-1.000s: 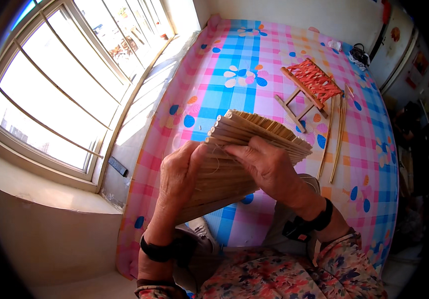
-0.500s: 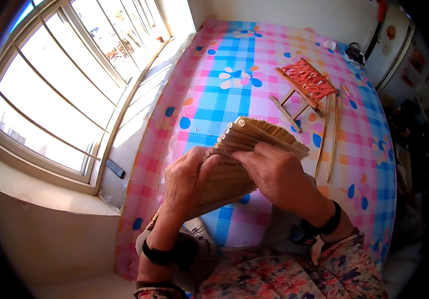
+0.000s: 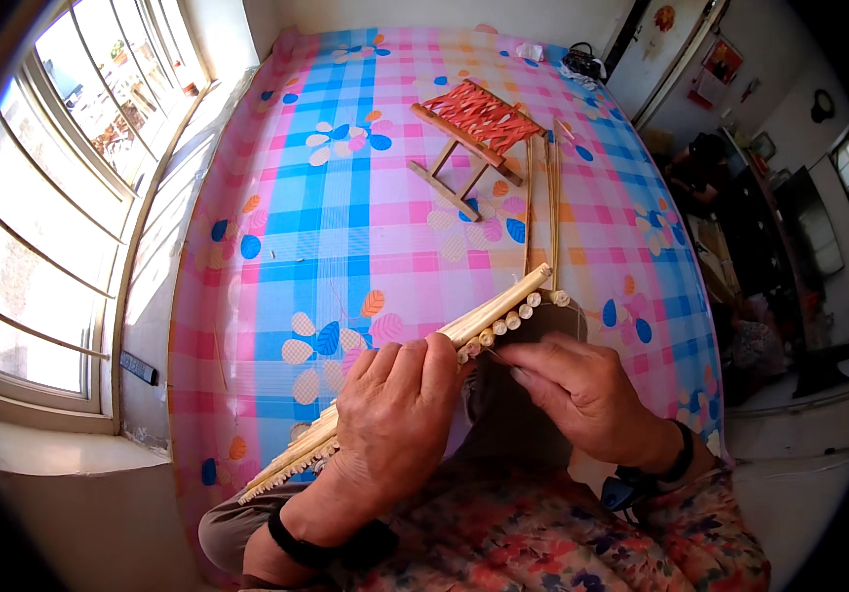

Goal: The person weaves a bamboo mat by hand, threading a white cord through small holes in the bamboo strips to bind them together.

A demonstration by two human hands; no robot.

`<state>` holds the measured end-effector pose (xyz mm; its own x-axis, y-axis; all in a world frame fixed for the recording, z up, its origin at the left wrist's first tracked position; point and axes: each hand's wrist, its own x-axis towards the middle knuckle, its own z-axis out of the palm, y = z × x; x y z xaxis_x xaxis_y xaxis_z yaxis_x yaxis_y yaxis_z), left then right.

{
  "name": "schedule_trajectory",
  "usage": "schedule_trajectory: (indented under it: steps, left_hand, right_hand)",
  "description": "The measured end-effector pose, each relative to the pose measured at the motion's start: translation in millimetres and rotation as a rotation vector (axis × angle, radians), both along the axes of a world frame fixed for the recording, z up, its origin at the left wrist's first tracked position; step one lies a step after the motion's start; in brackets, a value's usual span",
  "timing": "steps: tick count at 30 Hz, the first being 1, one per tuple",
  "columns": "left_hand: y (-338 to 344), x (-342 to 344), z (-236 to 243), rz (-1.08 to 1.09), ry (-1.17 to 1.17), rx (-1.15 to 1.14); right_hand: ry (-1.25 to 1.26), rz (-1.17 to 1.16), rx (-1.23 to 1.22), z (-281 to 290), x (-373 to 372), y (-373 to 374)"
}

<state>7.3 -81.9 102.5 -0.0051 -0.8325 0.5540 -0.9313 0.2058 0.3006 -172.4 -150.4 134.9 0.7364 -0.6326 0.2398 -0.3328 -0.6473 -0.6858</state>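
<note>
A mat of pale plant stalks (image 3: 508, 304), laid side by side in a row, slants across my lap from lower left to upper right. My left hand (image 3: 395, 409) is closed over its middle, fingers wrapped on the upper side. The round cut ends of several stalks face my right hand (image 3: 587, 390). That hand is closed in a pinch just below these ends, and a fine thread (image 3: 494, 353) seems to run from its fingertips to the stalks. Part of the mat is hidden behind my left hand.
A checked, flowered sheet (image 3: 326, 257) covers the bed platform. On it stand a folding stool (image 3: 479, 118) with a red woven seat and some long thin stalks (image 3: 553, 217). A dark remote control (image 3: 138, 368) lies on the sill by the barred window. A black bag (image 3: 582, 64) sits far right.
The mat has been tipped over and lowered, its stalk ends now facing right. My left hand now grips it from above; my right hand has moved below the ends. The view has shifted right.
</note>
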Motion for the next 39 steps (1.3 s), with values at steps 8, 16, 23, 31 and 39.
schedule_trajectory:
  steps: [8, 16, 23, 31, 39]
  left_hand:
    - [0.5, 11.6, 3.6, 0.01, -0.212, -0.104]
    - [17.2, 7.7, -60.5, 0.002, -0.303, -0.073]
    - [28.0, -16.3, -79.5, -0.136, -0.059, 0.125]
    - [28.1, -2.6, -66.8, -0.313, 0.007, 0.256]
    - [23.2, -0.9, -66.1, -0.351, -0.036, 0.249]
  right_hand:
    - [-0.202, 0.034, 0.114, -16.7, 8.5, -4.2]
    - [-0.181, -0.063, 0.55, -80.4, 4.3, 17.7]
    - [0.025, -0.204, 0.703, -100.3, -29.1, 36.4]
    - [0.048, -0.141, 0.55, -99.0, -33.6, 42.1]
    - [0.006, -0.181, 0.466, -101.8, -25.0, 42.5]
